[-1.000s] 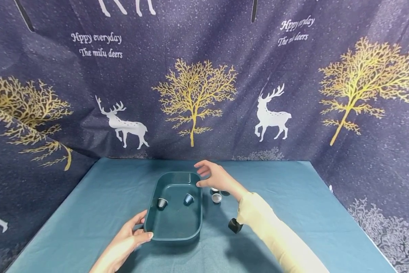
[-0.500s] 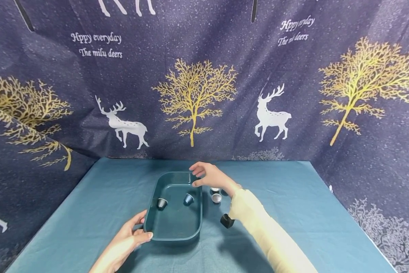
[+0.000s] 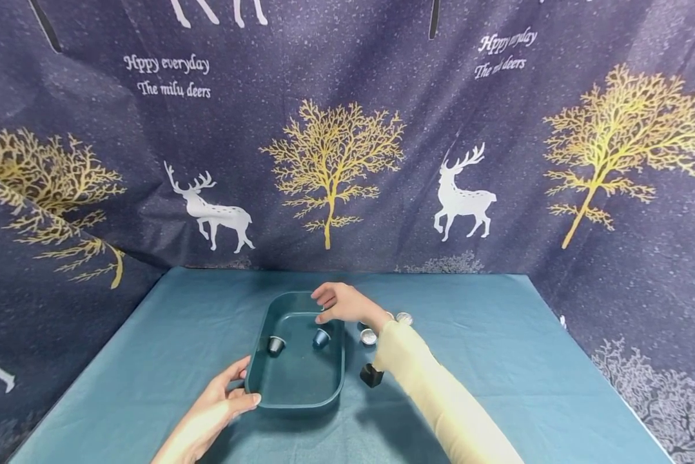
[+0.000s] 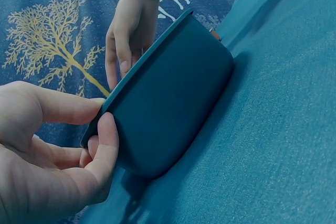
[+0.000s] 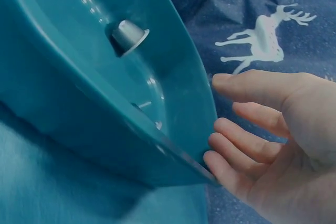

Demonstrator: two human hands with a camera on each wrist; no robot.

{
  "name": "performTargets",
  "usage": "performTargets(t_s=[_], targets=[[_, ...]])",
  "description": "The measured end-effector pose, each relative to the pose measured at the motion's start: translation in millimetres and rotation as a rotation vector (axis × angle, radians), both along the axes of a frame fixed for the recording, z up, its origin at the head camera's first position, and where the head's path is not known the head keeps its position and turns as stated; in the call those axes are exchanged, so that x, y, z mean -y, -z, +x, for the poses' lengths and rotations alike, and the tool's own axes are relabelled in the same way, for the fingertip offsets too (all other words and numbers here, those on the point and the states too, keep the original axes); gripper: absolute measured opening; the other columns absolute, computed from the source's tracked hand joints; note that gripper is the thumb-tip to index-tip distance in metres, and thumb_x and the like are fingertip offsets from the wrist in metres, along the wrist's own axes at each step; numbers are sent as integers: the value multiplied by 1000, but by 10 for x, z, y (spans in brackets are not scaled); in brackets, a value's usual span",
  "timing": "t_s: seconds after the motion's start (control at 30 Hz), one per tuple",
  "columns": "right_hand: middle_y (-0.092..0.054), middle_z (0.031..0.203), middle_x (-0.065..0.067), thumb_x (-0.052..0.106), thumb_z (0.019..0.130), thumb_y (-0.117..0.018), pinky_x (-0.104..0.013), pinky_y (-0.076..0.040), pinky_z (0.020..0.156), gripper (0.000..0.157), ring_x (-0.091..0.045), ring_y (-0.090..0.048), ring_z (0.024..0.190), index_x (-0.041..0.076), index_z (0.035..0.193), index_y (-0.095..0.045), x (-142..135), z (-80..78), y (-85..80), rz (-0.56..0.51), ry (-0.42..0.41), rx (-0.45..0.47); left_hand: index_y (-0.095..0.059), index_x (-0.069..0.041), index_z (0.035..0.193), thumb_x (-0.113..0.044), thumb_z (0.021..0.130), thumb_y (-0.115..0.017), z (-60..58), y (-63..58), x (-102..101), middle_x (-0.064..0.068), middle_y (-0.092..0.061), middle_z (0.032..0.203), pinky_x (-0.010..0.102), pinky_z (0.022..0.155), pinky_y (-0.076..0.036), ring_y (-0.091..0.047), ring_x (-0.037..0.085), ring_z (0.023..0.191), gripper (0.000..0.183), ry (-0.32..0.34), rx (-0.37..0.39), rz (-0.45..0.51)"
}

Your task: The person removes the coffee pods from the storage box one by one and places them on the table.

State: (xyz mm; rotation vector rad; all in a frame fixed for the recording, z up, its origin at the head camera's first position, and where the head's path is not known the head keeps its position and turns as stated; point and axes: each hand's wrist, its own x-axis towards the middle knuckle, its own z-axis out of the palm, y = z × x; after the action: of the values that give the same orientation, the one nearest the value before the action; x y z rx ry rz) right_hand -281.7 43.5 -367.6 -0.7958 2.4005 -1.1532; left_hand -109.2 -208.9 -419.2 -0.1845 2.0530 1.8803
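Note:
My left hand point(image 3: 218, 401) pinches the near left rim of a dark teal tub point(image 3: 301, 407). Thumb and fingers on that rim show in the left wrist view. Inside the tub lie a dark coffee capsule point(image 3: 275, 346) on the left and a blue coffee capsule point(image 3: 321, 338) on the right. Over the tub's far right corner hangs my right hand point(image 3: 344, 304), its fingers loosely bent. In the right wrist view nothing sits between thumb and fingers, and the fingertips are right at the rim. A silver-looking capsule point(image 5: 130, 34) lies tipped in the tub there.
Right of the tub several more capsules stand on the teal cloth, one silver-lidded capsule point(image 3: 368, 336) in front and another capsule point(image 3: 404, 318) behind, partly covered by the right forearm. A black block point(image 3: 371, 375) shows beside the pale yellow sleeve point(image 3: 423, 386). A patterned curtain point(image 3: 347, 148) rises behind.
My right hand has moved left and slightly down, from beside the rim to over the tub's far right corner. Another silver lid has come into sight behind the arm. The left hand has stayed put.

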Motion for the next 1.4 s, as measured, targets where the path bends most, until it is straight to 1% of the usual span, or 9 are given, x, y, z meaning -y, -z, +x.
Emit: performTargets(t_s=[0.17,0.43,0.53,0.73,0.87,0.97,1.17,1.27,1.4], targets=[[-58,133,-20,12,86,-75,-39,-48,102,48,-35,-57,124,9,131,-59,96,7,35,-2,-19,9,-14,0,156,-9,92,-63,-11,-6,1,17,-24,131,36,89,-49,-60,20,97,81,18,-3,2],[-60,131,-19,13,85,-76,-38,-48,102,49,-32,-58,123,5,131,-59,303,7,94,13,-54,-7,-15,0,156,-8,92,-63,-3,3,5,19,-24,134,40,91,-50,-63,23,104,80,10,-9,13],[-62,130,-18,14,84,-77,-37,-49,100,50,-29,-59,121,5,131,-60,382,-2,123,27,-59,-9,-16,0,156,-9,93,-63,0,4,9,19,-25,135,40,92,-50,-63,23,105,79,10,-6,17],[-63,129,-15,16,85,-77,-34,-52,93,48,-21,-62,112,8,130,-61,470,-18,171,90,-77,35,-18,0,155,-10,92,-64,-3,8,4,21,-27,135,42,93,-49,-64,23,106,78,4,0,13],[-66,122,-13,17,84,-78,-32,-52,90,46,-16,-63,103,9,127,-63,511,-32,200,118,-82,42,-17,-1,155,-11,92,-64,4,11,2,21,-27,136,42,92,-49,-63,22,104,79,-1,5,0],[-68,115,-10,18,84,-77,-30,-51,87,44,-13,-63,97,10,125,-64,549,-41,222,132,-91,28,-17,-1,155,-12,92,-64,8,13,2,21,-28,136,40,91,-50,-63,21,103,79,2,-4,-4],[-69,108,-3,19,83,-79,-32,-52,88,40,-15,-64,98,11,121,-67,611,4,226,173,-84,19,-17,-1,155,-10,92,-64,19,6,0,21,-27,137,39,89,-51,-64,22,103,79,11,-14,6],[-69,110,-6,18,82,-79,-33,-52,89,39,-16,-64,99,11,119,-67,640,23,248,173,-81,25,-17,-1,155,-10,92,-65,14,7,2,21,-26,137,40,90,-51,-63,22,104,80,11,-8,5],[-70,112,-7,17,82,-79,-30,-52,87,38,-14,-65,97,11,117,-68,695,13,304,149,-95,38,-16,-1,155,-10,92,-64,11,-2,7,21,-25,137,40,91,-51,-63,21,105,80,11,-7,10]])
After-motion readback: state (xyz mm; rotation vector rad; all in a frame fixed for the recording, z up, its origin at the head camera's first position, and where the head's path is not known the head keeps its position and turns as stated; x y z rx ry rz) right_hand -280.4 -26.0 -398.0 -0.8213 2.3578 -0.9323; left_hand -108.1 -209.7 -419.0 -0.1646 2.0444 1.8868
